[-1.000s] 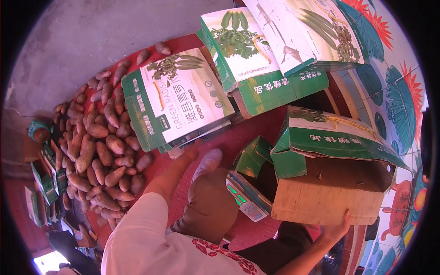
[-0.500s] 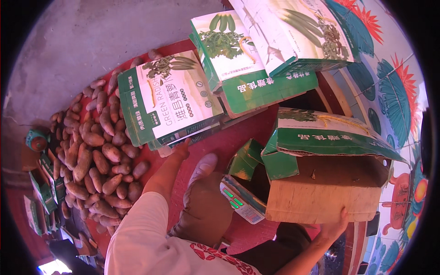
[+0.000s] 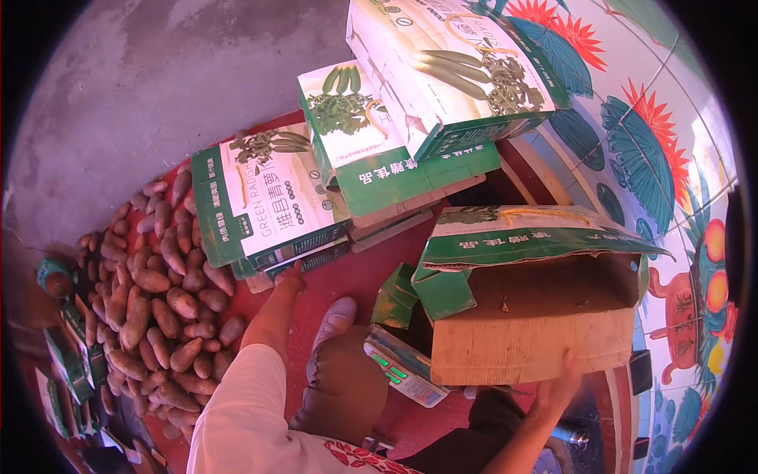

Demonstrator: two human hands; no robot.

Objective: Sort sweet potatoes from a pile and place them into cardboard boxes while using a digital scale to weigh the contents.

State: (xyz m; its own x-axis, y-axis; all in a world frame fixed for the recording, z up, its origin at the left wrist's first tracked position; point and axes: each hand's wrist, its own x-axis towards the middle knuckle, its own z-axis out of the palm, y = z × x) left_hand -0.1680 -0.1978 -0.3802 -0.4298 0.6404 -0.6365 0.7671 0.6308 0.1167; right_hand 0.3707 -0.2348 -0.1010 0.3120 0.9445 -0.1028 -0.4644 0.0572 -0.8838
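A green-and-white printed cardboard box (image 3: 521, 344) stands on a scale, its open side toward me. My right hand (image 3: 559, 385) grips the lower edge of its bare brown flap, with some fingers hidden behind the board. The box's inside shows brown, with small scraps in it. Further left, my left hand (image 3: 291, 280) is at the near lower edge of a flat green-and-white carton (image 3: 272, 189) lying on another one. Its fingers are closed at that edge, partly hidden. The scale (image 3: 404, 371), lit with green digits, shows partly beneath the open box.
A large heap of reddish-brown sweet potatoes (image 3: 150, 316) lies on the red floor (image 3: 316, 284) at left. More printed cartons (image 3: 466, 87) are piled at the back. A painted tile wall (image 3: 671, 197) bounds the right side. My foot (image 3: 335, 320) is between the cartons and the scale.
The view has shifted, so the cartons, heap and open box appear further left. My left hand stays at the carton's edge and my right hand keeps hold of the flap.
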